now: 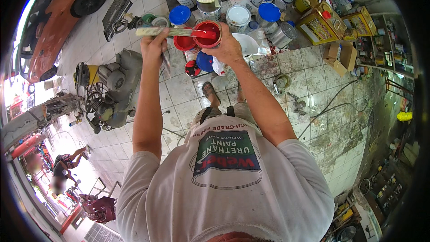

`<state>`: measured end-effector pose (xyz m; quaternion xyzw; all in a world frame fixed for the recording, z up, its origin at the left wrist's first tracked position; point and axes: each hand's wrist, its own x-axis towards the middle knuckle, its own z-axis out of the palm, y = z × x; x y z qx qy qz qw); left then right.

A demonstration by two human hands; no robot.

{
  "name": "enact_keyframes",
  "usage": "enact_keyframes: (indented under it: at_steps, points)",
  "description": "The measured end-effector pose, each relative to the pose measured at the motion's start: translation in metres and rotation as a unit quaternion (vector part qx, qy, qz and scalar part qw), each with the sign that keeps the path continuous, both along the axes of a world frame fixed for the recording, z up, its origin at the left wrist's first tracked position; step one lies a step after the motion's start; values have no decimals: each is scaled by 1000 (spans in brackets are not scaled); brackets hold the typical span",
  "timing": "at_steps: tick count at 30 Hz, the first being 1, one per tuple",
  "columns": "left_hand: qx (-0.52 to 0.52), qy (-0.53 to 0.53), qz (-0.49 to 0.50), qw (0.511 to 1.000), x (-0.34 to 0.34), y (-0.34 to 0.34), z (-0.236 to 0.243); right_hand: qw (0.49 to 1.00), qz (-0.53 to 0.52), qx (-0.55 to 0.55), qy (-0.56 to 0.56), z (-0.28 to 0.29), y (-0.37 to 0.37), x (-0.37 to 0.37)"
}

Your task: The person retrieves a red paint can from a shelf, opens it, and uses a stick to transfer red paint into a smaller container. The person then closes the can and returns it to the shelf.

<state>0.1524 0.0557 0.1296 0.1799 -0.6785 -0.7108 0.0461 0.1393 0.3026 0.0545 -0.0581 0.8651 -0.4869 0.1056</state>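
My left hand (153, 45) grips a paint-stained wooden stirring stick (172, 31). Its red-coated end reaches into an open can of red paint (207, 40). A thin strip dangles below the same hand; its kind is unclear. My right hand (229, 47) is wrapped around the right side of that can, which tips toward me. Just left of it stands a second open can with red paint (183, 41). Below are a blue-lidded can (204, 62), a small red-and-black smeared container (192, 68) and a crumpled white cloth or paper (218, 66).
Paint cans with blue (269, 12) and white lids (238, 15) crowd the bench beyond my hands. Yellow rectangular tins (323, 23) and an open cardboard box (340, 57) sit right. An air compressor (114, 80) and an orange car (49, 22) are left. A cable (329, 107) crosses the tiles.
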Motion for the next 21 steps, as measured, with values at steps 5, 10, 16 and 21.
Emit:
enact_keyframes:
  at_steps: [5,10,16,21]
  points:
    - [99,1,88,991,22,-21,-21,1000,12,-18,17,4,-3,2]
    - [85,26,145,986,32,-45,-13,999,10,-15,27,-3,-1,0]
    - [-9,45,144,989,31,-70,-26,999,-1,-7,33,5,-3,4]
    - [-216,4,106,971,10,-60,-82,1000,5,-16,25,9,-4,4]
